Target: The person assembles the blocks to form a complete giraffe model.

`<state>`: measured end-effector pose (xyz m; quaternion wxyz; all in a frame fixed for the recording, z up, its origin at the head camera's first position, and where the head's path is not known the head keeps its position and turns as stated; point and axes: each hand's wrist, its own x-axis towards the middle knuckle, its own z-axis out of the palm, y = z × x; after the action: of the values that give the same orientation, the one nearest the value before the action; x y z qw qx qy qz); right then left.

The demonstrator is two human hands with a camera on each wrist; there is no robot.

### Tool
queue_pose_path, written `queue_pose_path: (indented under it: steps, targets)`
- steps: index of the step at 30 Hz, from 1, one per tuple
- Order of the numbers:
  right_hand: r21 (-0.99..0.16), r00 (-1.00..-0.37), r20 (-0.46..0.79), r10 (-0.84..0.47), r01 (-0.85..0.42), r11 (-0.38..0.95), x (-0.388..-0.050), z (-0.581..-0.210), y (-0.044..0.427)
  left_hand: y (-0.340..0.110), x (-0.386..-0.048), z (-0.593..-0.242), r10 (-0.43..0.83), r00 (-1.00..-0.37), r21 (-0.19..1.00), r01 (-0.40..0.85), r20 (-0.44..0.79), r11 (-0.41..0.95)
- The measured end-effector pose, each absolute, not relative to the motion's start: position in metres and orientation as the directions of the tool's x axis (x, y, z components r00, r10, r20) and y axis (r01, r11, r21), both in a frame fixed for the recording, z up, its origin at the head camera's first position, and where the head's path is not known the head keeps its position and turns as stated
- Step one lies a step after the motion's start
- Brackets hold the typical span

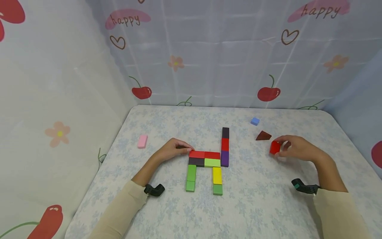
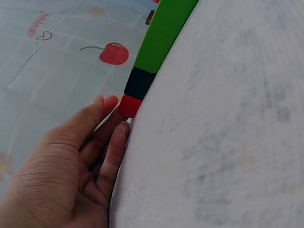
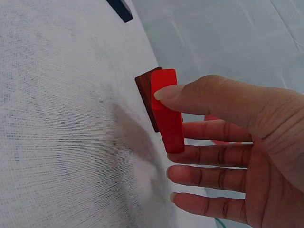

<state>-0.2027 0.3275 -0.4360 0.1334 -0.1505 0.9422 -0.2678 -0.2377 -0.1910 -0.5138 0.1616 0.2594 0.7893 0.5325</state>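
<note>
My right hand [image 1: 298, 148] pinches a red block [image 3: 168, 114] between thumb and fingers, held just off the table at the right. Beside it lies a dark brown triangular block [image 1: 263, 135]. My left hand [image 1: 171, 150] rests on the table, its fingertips at the left end of a red block [image 1: 197, 154] in a flat figure of blocks. That figure has a second red block [image 1: 212, 155], a black block [image 1: 196, 161] and a lime block [image 1: 212, 162] in its body. Green blocks [image 1: 191, 172] and a yellow block [image 1: 217, 175] form two legs. A purple block [image 1: 225, 158] starts the upright column.
A pink block [image 1: 142, 141] lies at the left of the table, and a small blue block [image 1: 255, 121] at the back right. The table [image 1: 253, 205] has a pale floral cover. Printed curtains [image 1: 209, 66] stand behind it and at both sides.
</note>
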Motion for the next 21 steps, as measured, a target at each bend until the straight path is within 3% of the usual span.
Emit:
queue_pose_path:
  steps: [10,21]
  targets:
    - [-0.599,-0.942,-0.015,-0.334,-0.259,0.758,-0.202,-0.427,0.321,-0.191,-0.237,-0.514,0.576,-0.817,0.926,0.228,0.015,0.300]
    - [-0.558,-0.935,0.201,-0.292,-0.355,0.751,-0.199,-0.422,0.305,-0.192,-0.240,-0.517,0.595,-0.802,0.920,0.275,0.058,0.280]
